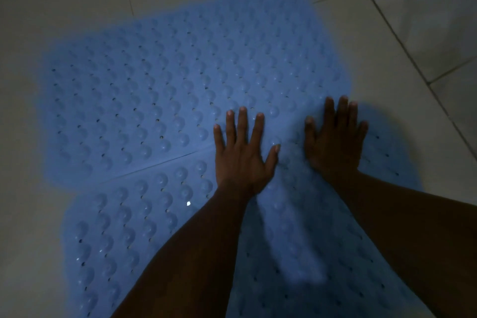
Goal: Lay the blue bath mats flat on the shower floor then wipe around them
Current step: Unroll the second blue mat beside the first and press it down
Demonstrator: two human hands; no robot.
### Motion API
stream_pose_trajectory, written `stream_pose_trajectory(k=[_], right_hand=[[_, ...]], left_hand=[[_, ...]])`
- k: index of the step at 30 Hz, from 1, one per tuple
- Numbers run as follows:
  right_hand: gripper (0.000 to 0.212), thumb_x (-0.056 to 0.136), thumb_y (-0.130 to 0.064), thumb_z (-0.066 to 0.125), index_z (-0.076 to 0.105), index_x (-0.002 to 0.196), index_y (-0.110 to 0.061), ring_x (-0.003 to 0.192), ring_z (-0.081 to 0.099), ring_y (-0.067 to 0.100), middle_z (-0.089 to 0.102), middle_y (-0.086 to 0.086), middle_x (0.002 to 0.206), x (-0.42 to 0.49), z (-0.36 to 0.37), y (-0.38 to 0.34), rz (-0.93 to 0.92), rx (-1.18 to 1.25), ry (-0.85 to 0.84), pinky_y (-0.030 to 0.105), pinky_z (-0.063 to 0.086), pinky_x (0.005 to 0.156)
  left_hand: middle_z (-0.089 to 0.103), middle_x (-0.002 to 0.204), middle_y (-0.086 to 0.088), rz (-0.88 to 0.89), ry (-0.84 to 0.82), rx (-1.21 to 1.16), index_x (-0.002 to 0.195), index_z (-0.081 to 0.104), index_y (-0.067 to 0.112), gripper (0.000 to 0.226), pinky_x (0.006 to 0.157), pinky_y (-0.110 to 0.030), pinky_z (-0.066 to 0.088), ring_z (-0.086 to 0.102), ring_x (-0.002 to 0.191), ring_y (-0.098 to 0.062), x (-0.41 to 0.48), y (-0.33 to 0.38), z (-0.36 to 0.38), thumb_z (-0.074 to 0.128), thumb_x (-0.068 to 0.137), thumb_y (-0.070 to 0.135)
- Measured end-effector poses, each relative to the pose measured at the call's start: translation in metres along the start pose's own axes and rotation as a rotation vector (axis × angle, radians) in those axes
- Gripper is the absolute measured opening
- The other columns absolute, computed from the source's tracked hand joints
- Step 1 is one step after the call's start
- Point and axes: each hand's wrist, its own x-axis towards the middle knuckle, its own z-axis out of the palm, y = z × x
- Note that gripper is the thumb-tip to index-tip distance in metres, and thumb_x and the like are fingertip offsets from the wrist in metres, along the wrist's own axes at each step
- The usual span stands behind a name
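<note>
Blue rubbery mats (167, 85) on tile floor (38, 13) | left hand (241, 155) and right hand (333, 144) press flat, fingers spread, gripping nothing | likely floppy, light; lift by an edge

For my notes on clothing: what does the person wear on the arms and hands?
Nothing visible. The left hand and right hand are bare, without gloves, and no ring or watch shows. The left forearm and right forearm are bare to the picture's edge, with no sleeve in view. The light is dim, so a thin ring could be missed.
</note>
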Motion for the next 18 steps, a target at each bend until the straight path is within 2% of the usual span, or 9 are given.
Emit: stream_pose_trajectory(k=[13, 18], right_hand=[[0.068, 0.100, -0.053, 0.026, 0.016, 0.158, -0.019, 0.153, 0.012, 0.035, 0.014, 0.014, 0.166, 0.003, 0.004, 0.001, 0.014, -0.008, -0.027, 0.063, 0.011, 0.120], [0.067, 0.100, -0.053, 0.025, 0.021, 0.157, -0.017, 0.152, 0.015, 0.037, 0.018, 0.016, 0.164, 0.006, 0.009, 0.002, 0.014, -0.044, -0.080, 0.066, 0.007, 0.116]], left_hand=[[-0.033, 0.164, -0.011, -0.001, -0.144, 0.065, 0.158, -0.023, 0.027, 0.079, 0.121, -0.060, -0.014, -0.033, 0.149, -0.034, 0.006, 0.002, -0.008, 0.004, 0.097, 0.069], [-0.039, 0.161, -0.009, -0.014, -0.218, 0.063, 0.155, -0.028, 0.029, 0.079, 0.119, -0.060, -0.018, -0.038, 0.147, -0.033, 0.009, 0.003, -0.013, 0.005, 0.096, 0.071]])
